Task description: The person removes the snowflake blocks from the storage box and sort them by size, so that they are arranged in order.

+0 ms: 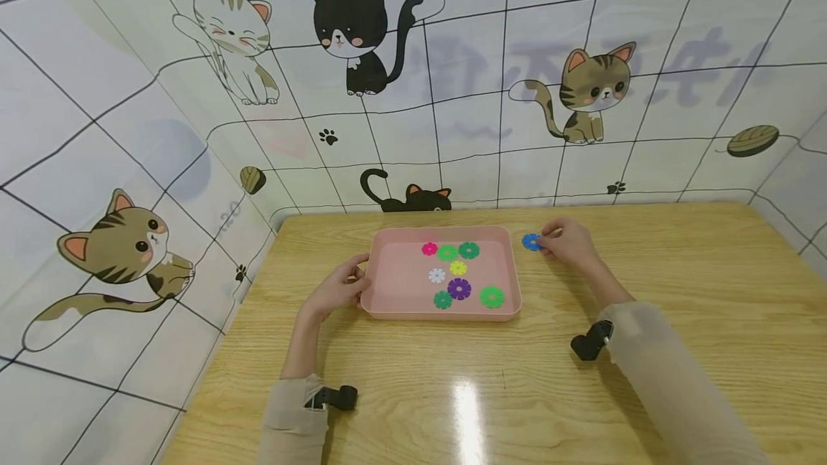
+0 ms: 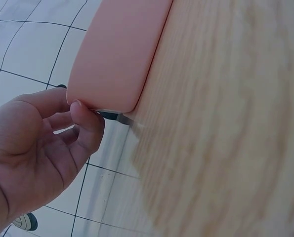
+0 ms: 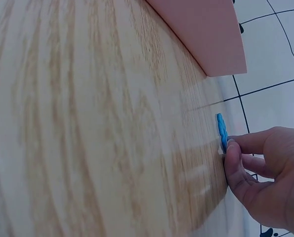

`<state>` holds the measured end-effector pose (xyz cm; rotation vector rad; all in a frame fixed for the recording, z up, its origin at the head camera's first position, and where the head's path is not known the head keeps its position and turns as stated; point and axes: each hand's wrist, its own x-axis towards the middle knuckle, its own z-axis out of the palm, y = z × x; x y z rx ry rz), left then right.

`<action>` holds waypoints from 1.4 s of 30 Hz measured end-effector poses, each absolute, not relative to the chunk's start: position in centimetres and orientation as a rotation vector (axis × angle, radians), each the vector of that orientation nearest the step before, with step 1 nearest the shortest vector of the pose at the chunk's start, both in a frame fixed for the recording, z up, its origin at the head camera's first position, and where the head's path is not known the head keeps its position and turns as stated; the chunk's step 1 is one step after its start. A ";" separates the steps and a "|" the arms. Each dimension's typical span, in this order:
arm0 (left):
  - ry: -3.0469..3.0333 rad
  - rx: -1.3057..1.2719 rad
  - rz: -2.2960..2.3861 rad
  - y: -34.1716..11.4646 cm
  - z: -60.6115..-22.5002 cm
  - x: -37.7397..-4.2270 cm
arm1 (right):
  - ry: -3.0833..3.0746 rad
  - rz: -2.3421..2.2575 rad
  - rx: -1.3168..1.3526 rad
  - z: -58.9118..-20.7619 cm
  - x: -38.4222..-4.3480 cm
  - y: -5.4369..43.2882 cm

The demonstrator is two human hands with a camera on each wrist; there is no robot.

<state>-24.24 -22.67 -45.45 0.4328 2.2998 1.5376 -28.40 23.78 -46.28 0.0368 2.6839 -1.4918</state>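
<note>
A pink rectangular tray point(image 1: 395, 268) lies on the table, and my left hand point(image 1: 334, 288) holds it by its left side. In the left wrist view the thumb and fingers pinch the end of the tray wall point(image 2: 112, 64). Beyond the tray's right side, my right hand point(image 1: 571, 242) pinches a blue notched plastic disc point(image 1: 530, 242) by its edge. The right wrist view shows this disc on edge, close over the table, between thumb and fingers. Inside the tray lie several similar discs, among them a purple disc point(image 1: 459, 288), a white disc point(image 1: 436, 275) and a yellow disc point(image 1: 458, 268).
The wooden table point(image 1: 413, 379) runs back to a wall covering point(image 1: 478, 92) printed with cats and grid lines. Green discs point(image 1: 492, 297) and a pink disc point(image 1: 429, 249) also lie in the tray. A black wrist camera point(image 1: 589, 341) sits on the right sleeve.
</note>
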 end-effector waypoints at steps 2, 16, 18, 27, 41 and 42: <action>2.299 0.430 1.539 -22.7 -45.5 -24.2 | 2.697 -1.485 0.045 -46.3 -28.3 23.9; 2.304 0.407 1.538 -22.6 -45.4 -24.2 | 2.752 -1.480 0.027 -45.5 -27.5 24.6; 2.304 0.401 1.538 -22.6 -45.3 -24.2 | 2.771 -1.459 0.014 -45.2 -27.3 24.6; 2.304 0.410 1.541 -22.5 -45.1 -23.9 | 2.821 -1.430 -0.103 -43.6 -26.7 24.0; 2.297 0.407 1.534 -22.5 -45.2 -24.0 | 2.847 -1.398 -0.309 -41.5 -25.7 22.1; 2.297 0.404 1.535 -22.5 -45.2 -24.0 | 2.833 -1.411 -0.325 -41.4 -25.5 21.8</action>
